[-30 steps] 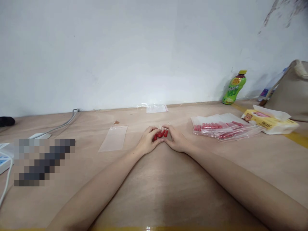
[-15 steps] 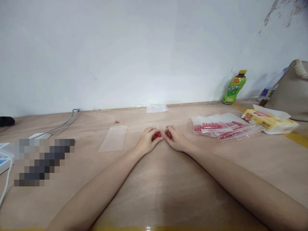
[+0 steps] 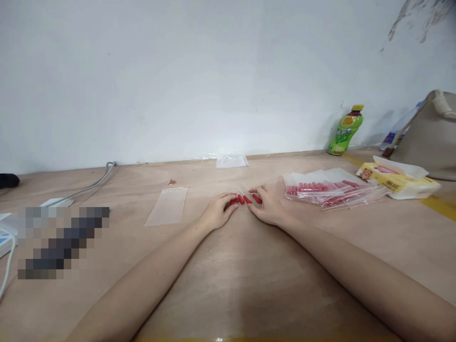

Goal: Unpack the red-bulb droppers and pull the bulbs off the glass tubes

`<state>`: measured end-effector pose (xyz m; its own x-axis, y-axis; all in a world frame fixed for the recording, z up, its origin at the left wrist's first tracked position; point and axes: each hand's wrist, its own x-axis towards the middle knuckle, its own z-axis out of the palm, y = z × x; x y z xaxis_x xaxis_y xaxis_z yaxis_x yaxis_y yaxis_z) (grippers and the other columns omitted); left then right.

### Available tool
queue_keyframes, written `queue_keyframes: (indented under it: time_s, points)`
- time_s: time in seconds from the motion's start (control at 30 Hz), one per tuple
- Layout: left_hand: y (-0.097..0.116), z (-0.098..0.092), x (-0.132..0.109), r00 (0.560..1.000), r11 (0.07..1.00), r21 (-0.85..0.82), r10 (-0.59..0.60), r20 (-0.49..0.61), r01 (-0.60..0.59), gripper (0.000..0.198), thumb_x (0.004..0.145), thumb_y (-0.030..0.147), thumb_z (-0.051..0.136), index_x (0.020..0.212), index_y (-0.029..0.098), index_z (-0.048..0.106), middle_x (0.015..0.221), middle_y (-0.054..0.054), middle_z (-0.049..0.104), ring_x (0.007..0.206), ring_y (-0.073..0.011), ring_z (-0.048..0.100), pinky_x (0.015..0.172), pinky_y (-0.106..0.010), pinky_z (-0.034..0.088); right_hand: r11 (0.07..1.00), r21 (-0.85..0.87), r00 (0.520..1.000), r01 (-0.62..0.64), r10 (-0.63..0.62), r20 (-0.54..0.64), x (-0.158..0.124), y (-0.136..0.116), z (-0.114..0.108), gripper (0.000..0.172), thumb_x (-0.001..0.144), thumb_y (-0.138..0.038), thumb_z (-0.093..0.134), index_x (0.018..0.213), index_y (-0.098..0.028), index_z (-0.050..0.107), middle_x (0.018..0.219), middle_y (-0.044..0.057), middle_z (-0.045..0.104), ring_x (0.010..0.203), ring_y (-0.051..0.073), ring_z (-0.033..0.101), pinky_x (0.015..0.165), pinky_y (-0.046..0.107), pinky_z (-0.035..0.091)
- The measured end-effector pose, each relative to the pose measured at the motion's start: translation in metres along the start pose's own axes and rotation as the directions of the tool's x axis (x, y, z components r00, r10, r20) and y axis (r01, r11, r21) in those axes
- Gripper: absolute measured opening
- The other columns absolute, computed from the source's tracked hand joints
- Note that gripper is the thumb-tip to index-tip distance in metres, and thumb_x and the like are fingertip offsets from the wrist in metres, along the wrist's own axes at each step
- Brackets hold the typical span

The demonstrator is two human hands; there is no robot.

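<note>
Several small tools with red handles and thin pale shafts (image 3: 246, 199) lie fanned out on the table between my hands, shafts pointing away from me. My left hand (image 3: 219, 210) curls around the handles on the left side, its thumb and forefinger on either side of them. On the right, my right hand (image 3: 267, 207) has its fingers bent around another red handle, thumb low and forefinger above. Part of the handles is hidden by my fingers. What kind of tool these are is too small to tell.
To the left lies a clear flat plastic bag (image 3: 167, 206). Filled zip bags with red pieces (image 3: 313, 186) are stacked at right, beside a yellow tissue pack (image 3: 401, 179). Behind stand a green drink bottle (image 3: 345, 132) and a beige bag (image 3: 425, 137). Another clear bag (image 3: 231, 162) rests by the wall.
My right hand has moved a little to the right, away from my left hand. The red-handled tools have spread out, and several now show between my hands.
</note>
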<state>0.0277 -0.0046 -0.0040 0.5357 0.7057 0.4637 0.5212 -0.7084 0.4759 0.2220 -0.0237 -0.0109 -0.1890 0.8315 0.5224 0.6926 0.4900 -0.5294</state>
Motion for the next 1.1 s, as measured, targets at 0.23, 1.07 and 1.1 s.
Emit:
queue_keyframes:
  time_s: [0.23, 1.07, 1.1]
  points:
    - [-0.003, 0.001, 0.001, 1.0, 1.0, -0.013, -0.022, -0.002, 0.022, 0.019, 0.083, 0.021, 0.05, 0.101, 0.02, 0.057, 0.101, -0.004, 0.062, 0.093, -0.0167, 0.058, 0.085, -0.033, 0.046, 0.984, 0.18, 1.0, -0.013, 0.016, -0.019, 0.006, -0.001, 0.008, 0.013, 0.074, -0.018, 0.055, 0.086, -0.017, 0.06, 0.084, 0.004, 0.05, 0.072, 0.013, 0.053, 0.07, 0.03, 0.049]
    - [-0.001, -0.006, -0.007, 0.998, 0.993, 0.094, -0.066, 0.005, 0.065, 0.035, 0.084, 0.036, 0.049, 0.114, 0.019, 0.048, 0.122, -0.009, 0.046, 0.117, -0.0202, 0.042, 0.099, -0.036, 0.036, 0.4, -0.89, 0.785, -0.218, 0.613, 0.083, 0.025, 0.02, -0.122, 0.023, 0.067, -0.01, 0.051, 0.086, -0.014, 0.063, 0.092, 0.013, 0.063, 0.086, 0.026, 0.058, 0.077, 0.044, 0.033]
    - [-0.001, -0.006, -0.007, 0.998, 0.994, 0.093, -0.065, 0.004, 0.065, 0.035, 0.084, 0.036, 0.048, 0.114, 0.019, 0.048, 0.123, -0.008, 0.046, 0.117, -0.0201, 0.042, 0.099, -0.036, 0.036, 0.408, -0.886, 0.786, -0.22, 0.612, 0.087, 0.027, 0.018, -0.123, 0.023, 0.069, -0.01, 0.049, 0.087, -0.014, 0.063, 0.092, 0.013, 0.063, 0.087, 0.026, 0.058, 0.077, 0.043, 0.033]
